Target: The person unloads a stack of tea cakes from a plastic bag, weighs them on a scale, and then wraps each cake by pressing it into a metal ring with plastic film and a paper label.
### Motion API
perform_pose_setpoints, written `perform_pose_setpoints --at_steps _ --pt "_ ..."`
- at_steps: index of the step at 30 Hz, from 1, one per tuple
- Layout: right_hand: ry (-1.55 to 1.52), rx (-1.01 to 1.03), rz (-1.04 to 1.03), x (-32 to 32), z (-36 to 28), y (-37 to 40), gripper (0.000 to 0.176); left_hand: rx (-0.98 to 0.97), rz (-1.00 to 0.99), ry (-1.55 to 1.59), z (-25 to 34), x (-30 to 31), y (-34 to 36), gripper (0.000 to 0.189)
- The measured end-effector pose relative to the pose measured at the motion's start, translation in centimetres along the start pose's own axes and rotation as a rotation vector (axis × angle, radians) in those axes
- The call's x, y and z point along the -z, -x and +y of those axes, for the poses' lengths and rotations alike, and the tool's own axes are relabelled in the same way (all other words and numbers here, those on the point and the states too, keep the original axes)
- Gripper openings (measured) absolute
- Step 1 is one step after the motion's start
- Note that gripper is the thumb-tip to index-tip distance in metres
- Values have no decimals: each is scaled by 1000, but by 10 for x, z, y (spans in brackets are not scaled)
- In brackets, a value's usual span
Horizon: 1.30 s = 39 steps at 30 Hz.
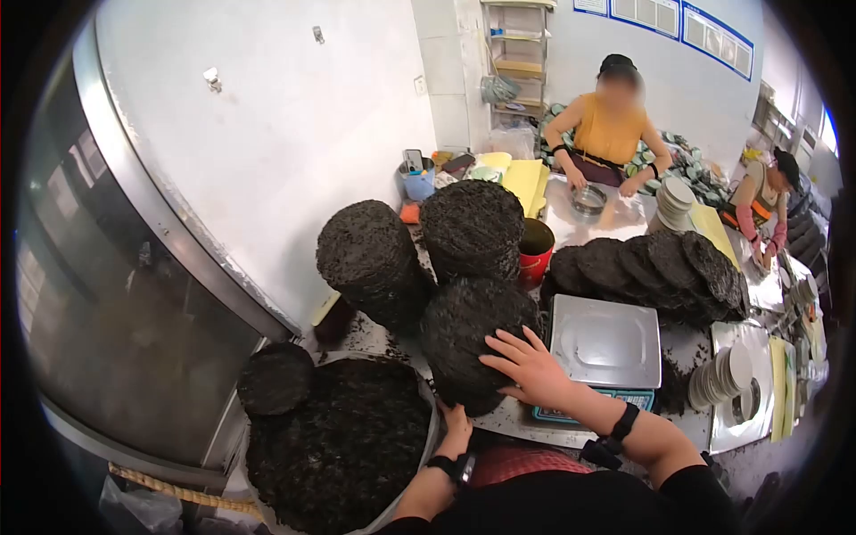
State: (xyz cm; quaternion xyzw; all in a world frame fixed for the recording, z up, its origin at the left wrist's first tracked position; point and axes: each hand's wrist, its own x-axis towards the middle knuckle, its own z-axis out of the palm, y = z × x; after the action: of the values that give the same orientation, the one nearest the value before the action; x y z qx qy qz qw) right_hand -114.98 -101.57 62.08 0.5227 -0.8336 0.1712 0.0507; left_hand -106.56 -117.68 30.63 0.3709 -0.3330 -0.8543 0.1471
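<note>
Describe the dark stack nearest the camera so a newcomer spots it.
Start at the big round tub of dark material. Beyond its right side, left of the silver-topped scale, stands a stack of dark discs. Of three upright dark stacks, only this one has the wearer's right hand on it.

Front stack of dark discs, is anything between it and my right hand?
Nothing visible: your right hand lies spread directly on the front stack, and your left hand is by its lower edge.

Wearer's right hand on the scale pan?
No, the right hand lies on the nearest dark disc stack, beside the scale pan.
</note>
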Motion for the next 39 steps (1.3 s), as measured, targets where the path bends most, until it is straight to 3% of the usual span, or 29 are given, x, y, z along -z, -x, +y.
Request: perform_pose_setpoints --at_steps 3,4,7,8,11,13,15,19,23,25,26,29,30,31,34,36,39 --pt "-66 -2 42 -9 10 -16 66 -233 -205 -270 -22 41 -85 92" --pt "-102 -3 55 -12 14 -19 64 -63 -112 -395 13 21 -54 97" --pt "-197 16 60 -14 16 -19 60 438 -270 -622 82 27 -36 98" --pt "-231 32 40 -13 19 -17 58 448 -252 -657 110 10 -4 85" --pt "-162 105 16 -15 25 -16 53 37 -350 -631 138 24 5 62" --pt "-82 149 16 -18 24 -14 49 -343 -175 -602 186 -31 45 45" --pt "-11 186 29 -17 23 -13 45 -526 -231 -654 217 -68 63 51" --pt "-228 253 240 -12 38 -15 36 -561 -272 -586 212 -109 52 61" --pt "-560 -137 722 29 53 10 28 -627 -268 -709 204 -128 62 63" --pt "-588 -464 979 47 94 44 25 -659 -246 -877 205 -129 75 64" --pt "-776 -538 1051 52 124 65 27 -666 -186 -798 203 -127 70 66" --pt "-1503 -677 1194 43 191 141 33 -700 -13 -1091 212 -142 92 63" --pt "-1606 -732 1178 30 205 167 34 -738 -20 -1151 213 -146 96 62" --pt "-1710 -788 1160 15 214 190 35 -855 126 -1303 207 -145 91 61" --pt "-1771 -931 1031 -9 217 231 35 -900 211 -1311 203 -171 114 50" --pt "-1788 -975 963 -29 221 256 34 -1137 177 -1270 208 -171 110 42" --pt "-1843 -1065 848 -14 212 267 35 -943 -83 -673 223 -197 130 39"
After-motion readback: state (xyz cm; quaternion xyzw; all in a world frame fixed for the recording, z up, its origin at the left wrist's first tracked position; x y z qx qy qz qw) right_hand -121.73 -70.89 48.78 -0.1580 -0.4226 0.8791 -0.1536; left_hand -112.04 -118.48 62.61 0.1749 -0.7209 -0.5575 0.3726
